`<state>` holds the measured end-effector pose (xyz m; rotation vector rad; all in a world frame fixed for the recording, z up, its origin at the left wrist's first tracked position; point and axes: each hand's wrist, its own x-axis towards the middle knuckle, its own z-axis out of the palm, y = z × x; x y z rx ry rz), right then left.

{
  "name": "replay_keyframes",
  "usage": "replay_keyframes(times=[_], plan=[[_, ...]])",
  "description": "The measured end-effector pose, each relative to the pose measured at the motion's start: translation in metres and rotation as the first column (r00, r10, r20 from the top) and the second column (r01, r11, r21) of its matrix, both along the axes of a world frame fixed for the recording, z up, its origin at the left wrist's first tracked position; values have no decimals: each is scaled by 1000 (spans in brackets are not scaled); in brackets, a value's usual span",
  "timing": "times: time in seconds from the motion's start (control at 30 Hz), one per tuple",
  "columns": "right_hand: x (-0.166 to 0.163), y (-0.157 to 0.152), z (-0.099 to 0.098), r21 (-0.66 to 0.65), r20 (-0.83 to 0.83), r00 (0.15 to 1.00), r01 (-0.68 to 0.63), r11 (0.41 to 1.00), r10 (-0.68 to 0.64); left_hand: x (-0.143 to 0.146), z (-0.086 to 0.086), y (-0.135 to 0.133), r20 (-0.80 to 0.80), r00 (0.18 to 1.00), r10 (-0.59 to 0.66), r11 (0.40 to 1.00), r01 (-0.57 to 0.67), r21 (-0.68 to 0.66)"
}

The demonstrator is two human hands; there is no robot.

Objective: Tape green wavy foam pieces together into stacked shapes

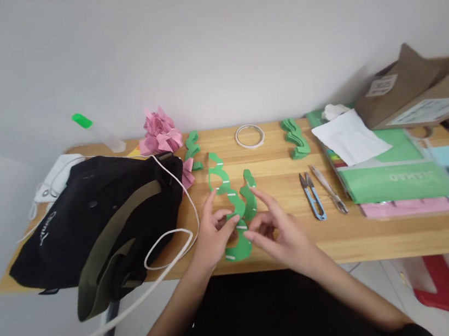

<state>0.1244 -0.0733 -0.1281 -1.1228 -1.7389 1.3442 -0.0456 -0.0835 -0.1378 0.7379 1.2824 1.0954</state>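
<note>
The person's left hand [213,236] and right hand [283,233] were just over the near edge of the tabletop [382,235], forearms reaching up from a dark lap. The left hand pinched the lower part of a wavy green strip [228,198] between thumb and fingers; the strip ran away from the person across the wood, dotted with small white tabs. The right hand was loosely spread and clamped nothing that showed, its thumb tip just beside the strip's bottom end and its forefinger raised near a shorter green piece [249,197] lying beside the strip. A black bag [91,224] sat to the left, with a white cord [168,240] looping close to the left wrist; a tape roll [249,135], a stack of green cutouts [297,139] and pink paper flowers [160,133] lay farther back, and blue snips [314,200] lay to the right. As I judged it, the thin paper could crease or tear at a narrow neck if pinched or pulled hard, the tabs, if sticky, could catch the shorter piece crooked, and the cord could snag the wrist and drag the strip
</note>
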Motion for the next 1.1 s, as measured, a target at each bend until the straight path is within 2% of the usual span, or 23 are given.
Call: replay_keyframes(times=[0.07,0.13,0.2,0.3,0.4,0.53,0.67,0.73,0.83,0.9,0.97,1.03,1.1], plan=[[2,13,-3,27,101,978,183,983,-185,-3,-1,1,-37,999,27,1000,-26,15],[1,30,-6,62,287,905,308,949,-313,-5,-3,4,-105,994,33,998,-28,48],[-5,45,-9,46,427,854,308,950,-297,-5,-7,10,-184,983,23,997,-7,82],[-16,60,-11,19,523,805,319,948,-281,-4,-15,22,-286,958,0,993,35,115],[-15,66,-13,-21,514,815,322,947,-266,-2,-22,34,-367,930,-29,985,89,147],[15,64,-18,-48,434,849,357,933,-303,3,-30,46,-438,894,-97,964,194,183],[45,56,-24,-209,248,942,281,937,-227,12,-35,54,-535,829,-163,932,307,192],[49,53,-28,-231,213,953,261,937,-214,16,-35,55,-633,757,-164,912,361,195],[47,53,-34,-213,225,950,267,940,-218,17,-30,56,-821,562,-100,876,441,195],[44,54,-37,-212,240,947,267,940,-215,14,-26,57,-909,416,-17,841,498,212],[43,55,-38,-215,241,948,262,941,-209,9,-22,59,-947,316,58,770,590,244],[43,55,-38,-220,222,954,251,943,-203,3,-21,60,-956,275,99,643,715,272],[44,55,-37,-226,208,957,248,942,-202,-1,-22,61,-956,272,109,516,807,288]])
